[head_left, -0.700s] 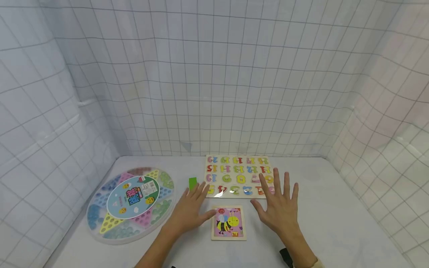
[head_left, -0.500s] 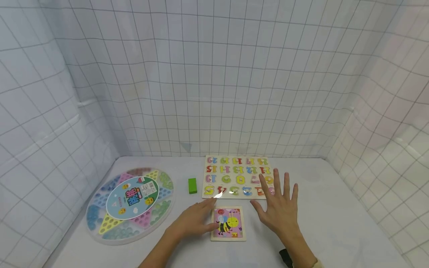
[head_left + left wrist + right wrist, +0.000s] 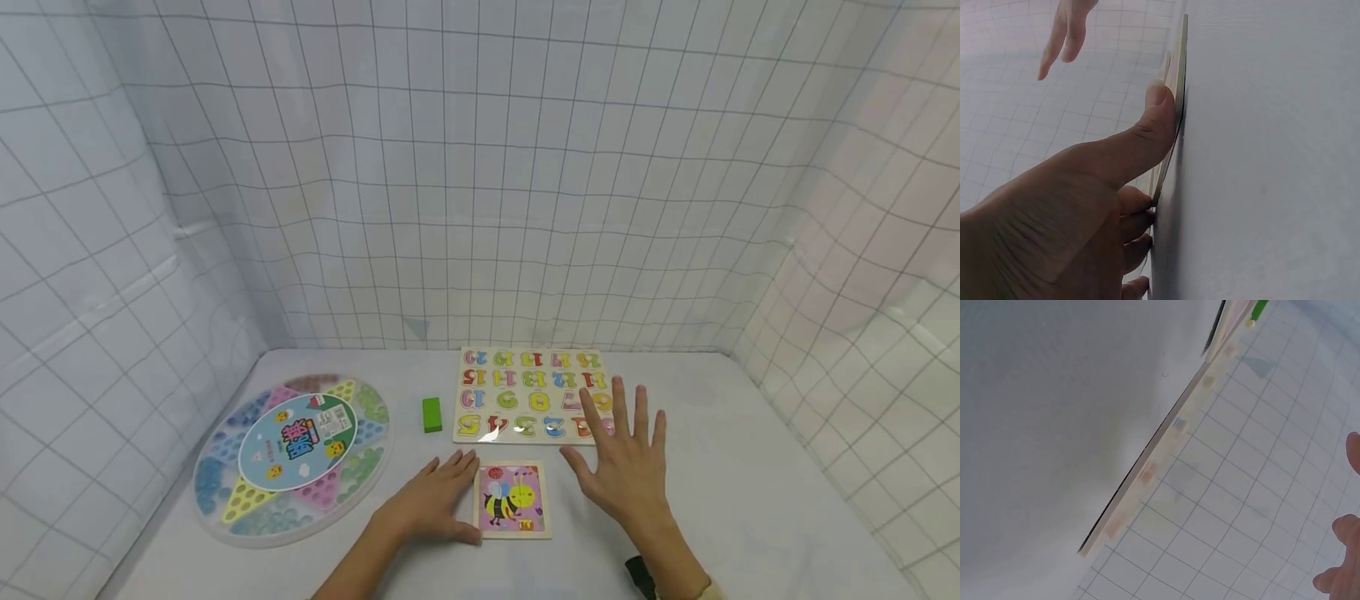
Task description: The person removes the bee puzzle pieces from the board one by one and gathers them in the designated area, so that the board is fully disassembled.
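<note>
A small wooden jigsaw puzzle with a bee picture [image 3: 512, 497] lies flat on the table in front of the person. At its left side rests the left hand [image 3: 431, 504], thumb by the near left corner and fingertips by the far left corner. The left wrist view shows the thumb [image 3: 1157, 109] against the puzzle's edge and the other fingertips low beside it. Spread-fingered, the right hand [image 3: 626, 467] is held to the right of the puzzle, touching nothing visible. Behind both lies a number puzzle board [image 3: 528, 396], partly covered by the right fingertips in the head view.
Left of the number board stands a green block [image 3: 432, 415]. A round clear Chinese checkers set [image 3: 296, 458] with a blue label takes up the table's left side. White gridded cloth [image 3: 495, 183] walls the table at the back and sides.
The left hand has come down from over the green block and the bee puzzle's left part to the puzzle's left edge. The right hand stays as it was.
</note>
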The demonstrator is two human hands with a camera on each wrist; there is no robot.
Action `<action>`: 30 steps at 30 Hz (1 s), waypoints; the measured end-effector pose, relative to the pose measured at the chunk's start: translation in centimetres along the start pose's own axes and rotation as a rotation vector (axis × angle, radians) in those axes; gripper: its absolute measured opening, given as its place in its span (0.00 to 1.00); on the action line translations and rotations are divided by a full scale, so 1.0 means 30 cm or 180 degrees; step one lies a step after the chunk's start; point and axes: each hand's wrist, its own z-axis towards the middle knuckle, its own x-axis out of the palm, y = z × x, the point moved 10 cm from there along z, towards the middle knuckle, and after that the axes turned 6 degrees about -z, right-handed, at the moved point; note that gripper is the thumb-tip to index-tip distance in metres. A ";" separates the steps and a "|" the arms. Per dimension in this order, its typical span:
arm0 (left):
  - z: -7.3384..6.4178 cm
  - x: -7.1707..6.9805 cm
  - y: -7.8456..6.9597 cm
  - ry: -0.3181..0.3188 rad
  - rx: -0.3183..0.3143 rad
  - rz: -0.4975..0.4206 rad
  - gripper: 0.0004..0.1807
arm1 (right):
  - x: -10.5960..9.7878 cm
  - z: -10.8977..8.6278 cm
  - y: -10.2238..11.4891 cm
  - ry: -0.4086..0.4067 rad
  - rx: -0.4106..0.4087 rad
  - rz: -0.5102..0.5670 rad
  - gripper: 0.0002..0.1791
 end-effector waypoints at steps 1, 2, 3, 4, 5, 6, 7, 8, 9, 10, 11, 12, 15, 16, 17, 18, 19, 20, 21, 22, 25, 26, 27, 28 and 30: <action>-0.001 -0.001 -0.002 -0.0004 0.0013 0.0013 0.59 | 0.001 0.001 0.003 0.0003 -0.0009 -0.0008 0.46; -0.003 -0.003 -0.004 -0.0005 0.0017 0.0014 0.60 | 0.003 0.003 0.006 0.0013 -0.0018 -0.0017 0.46; -0.004 -0.005 -0.005 -0.0008 0.0022 0.0017 0.60 | 0.003 0.004 0.008 0.0019 -0.0024 -0.0023 0.45; -0.004 -0.005 -0.006 -0.0007 0.0022 0.0018 0.60 | 0.003 0.005 0.011 0.0019 -0.0026 -0.0022 0.45; -0.004 -0.004 -0.006 -0.0007 0.0017 0.0022 0.60 | 0.004 0.005 0.013 0.0027 -0.0024 -0.0027 0.44; -0.003 -0.003 -0.006 -0.0008 0.0016 0.0019 0.60 | 0.003 0.006 0.015 0.0028 -0.0022 -0.0028 0.44; -0.002 -0.003 -0.007 -0.0008 0.0014 0.0016 0.60 | 0.005 0.005 0.016 0.0041 -0.0019 -0.0031 0.45; 0.000 -0.001 -0.006 -0.0010 0.0009 0.0017 0.60 | 0.006 0.005 0.019 0.0063 -0.0013 -0.0032 0.45; 0.001 0.000 -0.005 -0.0014 0.0004 0.0029 0.60 | 0.009 0.004 0.021 0.0082 -0.0009 -0.0034 0.45; 0.003 0.001 -0.005 -0.0017 0.0000 0.0041 0.60 | 0.011 0.003 0.024 0.0101 -0.0006 -0.0020 0.45; 0.005 0.003 -0.003 -0.0016 -0.0015 0.0058 0.60 | 0.014 0.004 0.028 0.0108 -0.0014 -0.0019 0.45; 0.006 0.004 -0.001 -0.0013 -0.0027 0.0073 0.60 | 0.016 0.005 0.033 0.0111 -0.0030 0.0015 0.45; 0.009 0.005 0.005 -0.0012 -0.0082 0.0111 0.60 | 0.027 0.015 0.052 0.0117 -0.0103 0.0178 0.42; 0.010 0.005 0.007 -0.0010 -0.0095 0.0115 0.60 | 0.030 0.019 0.060 0.0128 -0.0123 0.0281 0.41; 0.009 0.005 0.009 -0.0011 -0.0110 0.0118 0.60 | 0.035 0.024 0.068 0.0146 -0.0148 0.0398 0.40; 0.009 0.004 0.010 -0.0015 -0.0113 0.0116 0.60 | 0.043 0.028 0.076 0.0205 -0.0151 0.0532 0.38; 0.008 0.003 0.010 -0.0022 -0.0114 0.0110 0.60 | 0.051 0.032 0.085 0.0276 -0.0144 0.0655 0.37; 0.008 0.002 0.009 -0.0029 -0.0112 0.0109 0.60 | 0.059 0.036 0.094 0.0354 -0.0131 0.0821 0.36; 0.007 0.002 0.009 -0.0033 -0.0105 0.0112 0.60 | 0.069 0.038 0.103 0.0460 -0.0105 0.0972 0.35; 0.007 0.002 0.009 -0.0034 -0.0100 0.0116 0.60 | 0.080 0.040 0.113 0.0577 -0.0076 0.1107 0.34; 0.006 0.003 0.008 -0.0046 -0.0076 0.0143 0.60 | 0.105 0.044 0.150 0.0890 -0.0020 0.1487 0.30; 0.006 0.003 0.008 -0.0051 -0.0067 0.0159 0.59 | 0.113 0.045 0.163 0.0981 -0.0018 0.1620 0.29; 0.006 0.003 0.007 -0.0057 -0.0059 0.0161 0.59 | 0.120 0.047 0.176 0.1072 -0.0020 0.1734 0.28; 0.006 0.002 0.007 -0.0066 -0.0052 0.0165 0.59 | 0.126 0.050 0.191 0.1151 -0.0050 0.1852 0.27; 0.007 0.002 0.005 -0.0084 -0.0032 0.0181 0.59 | 0.139 0.055 0.224 0.1329 -0.0159 0.2124 0.25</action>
